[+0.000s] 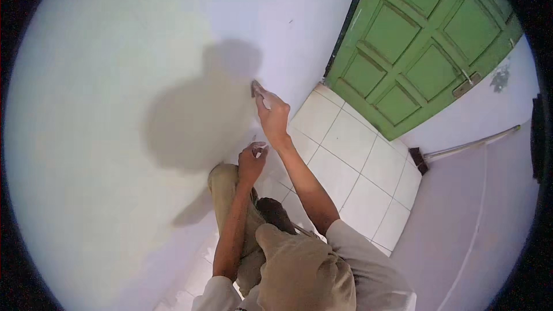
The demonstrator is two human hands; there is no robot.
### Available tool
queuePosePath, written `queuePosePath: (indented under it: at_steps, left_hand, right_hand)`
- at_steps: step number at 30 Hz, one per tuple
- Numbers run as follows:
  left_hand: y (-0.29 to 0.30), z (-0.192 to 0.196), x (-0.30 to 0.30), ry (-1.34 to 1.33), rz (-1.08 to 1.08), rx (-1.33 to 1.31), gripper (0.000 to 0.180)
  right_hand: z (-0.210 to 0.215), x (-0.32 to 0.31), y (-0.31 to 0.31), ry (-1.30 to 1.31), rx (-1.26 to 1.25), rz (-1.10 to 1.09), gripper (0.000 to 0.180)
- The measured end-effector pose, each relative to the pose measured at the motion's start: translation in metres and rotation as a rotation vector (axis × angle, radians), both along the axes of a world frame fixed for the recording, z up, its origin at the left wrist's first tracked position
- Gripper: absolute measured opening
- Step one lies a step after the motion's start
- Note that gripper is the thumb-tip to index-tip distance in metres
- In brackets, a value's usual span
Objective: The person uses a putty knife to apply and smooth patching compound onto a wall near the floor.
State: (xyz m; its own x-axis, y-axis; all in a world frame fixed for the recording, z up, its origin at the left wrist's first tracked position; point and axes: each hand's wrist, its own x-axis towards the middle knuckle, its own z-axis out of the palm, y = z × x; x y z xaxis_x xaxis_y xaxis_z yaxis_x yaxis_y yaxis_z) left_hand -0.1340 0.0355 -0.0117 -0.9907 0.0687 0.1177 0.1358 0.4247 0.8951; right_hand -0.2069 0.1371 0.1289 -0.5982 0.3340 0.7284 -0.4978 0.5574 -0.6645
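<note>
White wall [115, 80], green door [423, 40] beside.

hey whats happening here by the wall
A person crouches close to a white wall. Their right hand presses a small flat tool, perhaps a scraper or sanding piece, against the wall. The left hand sits lower, fingers curled by the wall, apparently pinching something small and pale. Their shadow falls on the wall. Behind them are a white tiled floor, a green panelled door and a long-handled broom leaning by the far wall.
</note>
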Motion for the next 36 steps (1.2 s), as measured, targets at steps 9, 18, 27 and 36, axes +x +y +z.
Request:
queuePosePath:
  at_steps: [9,18,27,36]
  left_hand:
    - [0.002,0.011,0.004,-0.037,-0.007,0.031,0.024]
    - [0.000,0.014,0.004,-0.088,-0.040,0.042,0.025]
    - [-0.004,0.014,0.005,-0.059,-0.003,0.070,0.026]
    - [-0.010,0.004,0.007,0.015,0.026,0.079,0.024]
  right_hand:
    - [-0.015,0.000,0.014,-0.275,-0.001,0.065,0.019]
    - [-0.035,-0.004,0.014,-0.140,0.015,0.006,0.023]
    - [-0.018,0.005,0.004,-0.207,-0.077,0.013,0.029]
    - [-0.021,-0.001,-0.003,-0.103,0.009,0.039,0.025]
